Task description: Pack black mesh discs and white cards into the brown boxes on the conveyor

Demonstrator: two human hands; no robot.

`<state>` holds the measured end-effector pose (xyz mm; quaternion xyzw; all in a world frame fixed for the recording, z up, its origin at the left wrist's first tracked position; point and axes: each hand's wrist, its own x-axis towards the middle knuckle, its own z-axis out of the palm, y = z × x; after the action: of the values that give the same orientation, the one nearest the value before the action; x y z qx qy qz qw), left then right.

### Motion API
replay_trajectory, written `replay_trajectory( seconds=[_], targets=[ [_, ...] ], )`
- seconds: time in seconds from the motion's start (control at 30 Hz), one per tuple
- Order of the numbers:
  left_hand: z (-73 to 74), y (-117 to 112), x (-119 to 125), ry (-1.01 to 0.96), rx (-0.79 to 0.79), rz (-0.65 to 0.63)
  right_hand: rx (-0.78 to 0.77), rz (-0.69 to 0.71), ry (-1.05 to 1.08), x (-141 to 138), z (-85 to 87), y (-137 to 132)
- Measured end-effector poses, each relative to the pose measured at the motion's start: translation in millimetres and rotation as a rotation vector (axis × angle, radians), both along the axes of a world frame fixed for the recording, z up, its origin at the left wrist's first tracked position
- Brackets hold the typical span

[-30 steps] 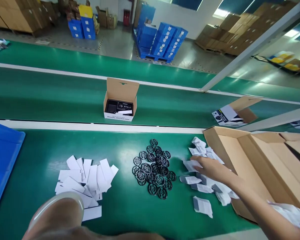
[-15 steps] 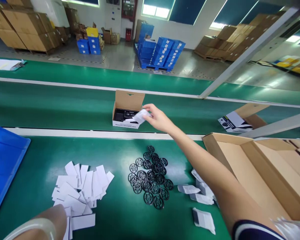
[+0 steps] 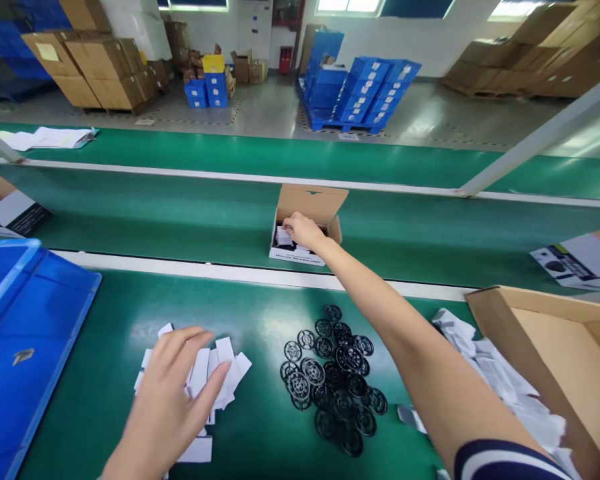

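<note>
My right hand (image 3: 304, 231) reaches into an open carton (image 3: 314, 202) with its lid raised, fingers closed on a small white packet (image 3: 283, 237) inside it. Black parts show in the carton around the packet, partly hidden by the hand. My left hand (image 3: 173, 390) hovers over a loose pile of white cards (image 3: 200, 373), thumb and fingers apart, holding nothing. Between my arms lies a heap of black spoked discs (image 3: 313, 371). White packets (image 3: 510, 387) are piled to the right, some hidden behind my right forearm.
A blue bin (image 3: 55, 333) stands at the left edge. On the right is a long brown cardboard tray (image 3: 540, 320). Other open cartons sit on the green belt at the left (image 3: 17, 210) and right (image 3: 580, 260). White rails and slanted posts cross beyond.
My right hand has lowered the white packet into the carton. My left hand has come up into view over the cards. The whole view has shifted left.
</note>
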<state>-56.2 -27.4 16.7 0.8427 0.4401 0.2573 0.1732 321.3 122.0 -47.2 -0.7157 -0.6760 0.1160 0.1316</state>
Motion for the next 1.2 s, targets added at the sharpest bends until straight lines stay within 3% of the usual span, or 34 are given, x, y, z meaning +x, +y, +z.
replay_trajectory(
  seconds=[0.17,0.23,0.3,0.4,0.47,0.6,0.7,0.8,0.93,1.03,1.2],
  targets=[
    [-68.8,-1.3,24.3,0.56,0.096,0.074,0.077,0.068,-0.089,2.1,8.4,-31.6],
    [-84.4,-3.3,27.9,0.619,0.09,0.084,0.124,0.069,-0.108,0.3,17.5,-52.3],
    [-91.1,-3.2,28.8,0.543,0.071,0.048,0.171,0.093,-0.085,-3.3,26.0,-81.2],
    [-89.7,0.1,29.4,0.286,-0.01,-0.02,0.18,0.227,0.044,-8.2,33.3,-139.9],
    [-83.2,1.4,30.9,0.102,-0.119,-0.048,0.074,0.304,0.098,-8.9,32.3,-183.6],
    [-61.6,-5.8,35.8,-0.223,-0.579,-0.038,-0.181,0.214,0.01,-5.9,15.8,-257.0],
    [-47.5,-17.0,40.5,-0.528,-0.893,0.023,-0.19,0.123,-0.028,-6.1,-3.8,-286.8],
    [-40.3,-27.7,47.0,-0.756,-1.017,0.029,-0.127,0.069,0.001,-6.8,-21.0,-298.7],
    [-38.8,-42.2,60.0,-0.776,-1.068,-0.048,0.0,-0.063,-0.039,-5.6,-25.4,-309.1],
    [-41.9,-56.8,73.8,-0.61,-1.052,-0.062,0.118,-0.157,-0.031,-19.5,-8.6,-319.4],
    [-49.2,-81.1,101.4,-0.467,-1.116,-0.131,0.201,0.105,0.229,-85.9,32.9,-327.9]
  ],
)
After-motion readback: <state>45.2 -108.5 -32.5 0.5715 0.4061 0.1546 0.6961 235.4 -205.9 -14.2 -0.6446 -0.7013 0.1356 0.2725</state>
